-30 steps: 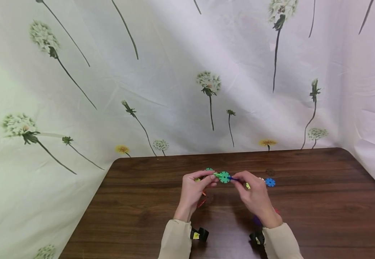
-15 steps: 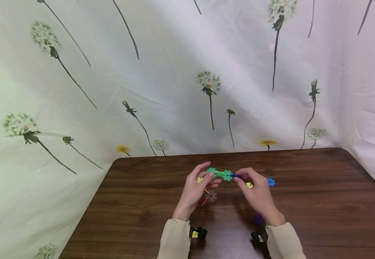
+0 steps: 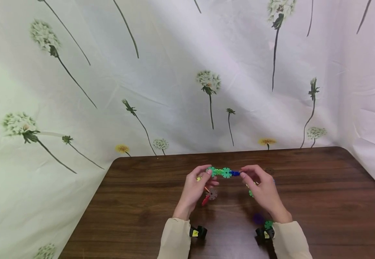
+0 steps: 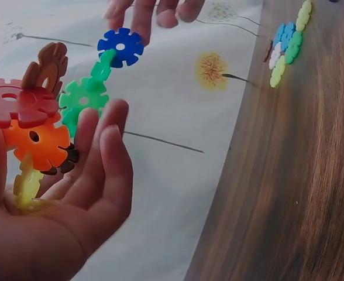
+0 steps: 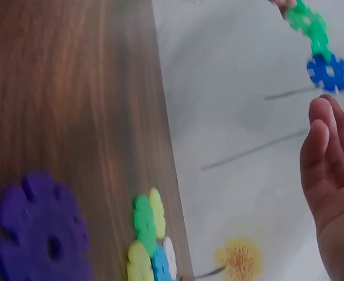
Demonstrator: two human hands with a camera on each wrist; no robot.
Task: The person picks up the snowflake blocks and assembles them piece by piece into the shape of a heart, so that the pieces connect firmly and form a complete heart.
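Observation:
My left hand (image 3: pixel 192 192) holds a chain of notched interlocking plastic discs above the table. Green discs (image 3: pixel 226 172) and a blue disc (image 3: pixel 235 173) make up its right end. Under the left palm hang a red disc (image 4: pixel 20 102), an orange disc (image 4: pixel 38 144), a yellow disc (image 4: pixel 27 186) and brown discs (image 4: pixel 45 69), apparently joined to the same chain; the hand hides some joints. My right hand (image 3: pixel 265 189) is beside the blue disc, thumb and fingers extended. Its fingertips lie very close to the blue rim; whether they touch cannot be made out.
The dark wooden table (image 3: pixel 142 216) carries a purple disc (image 3: pixel 258 218) and a green disc (image 3: pixel 268 225) near the right wrist. Farther back lies a group of yellow, green, blue and white discs (image 4: pixel 293 50). A flower-printed cloth (image 3: pixel 174 90) hangs behind the table.
The right hand, earlier pinching the blue disc, has shifted right and loosened, leaving more of the disc visible. The left hand has turned, showing the second green disc and the discs hanging below.

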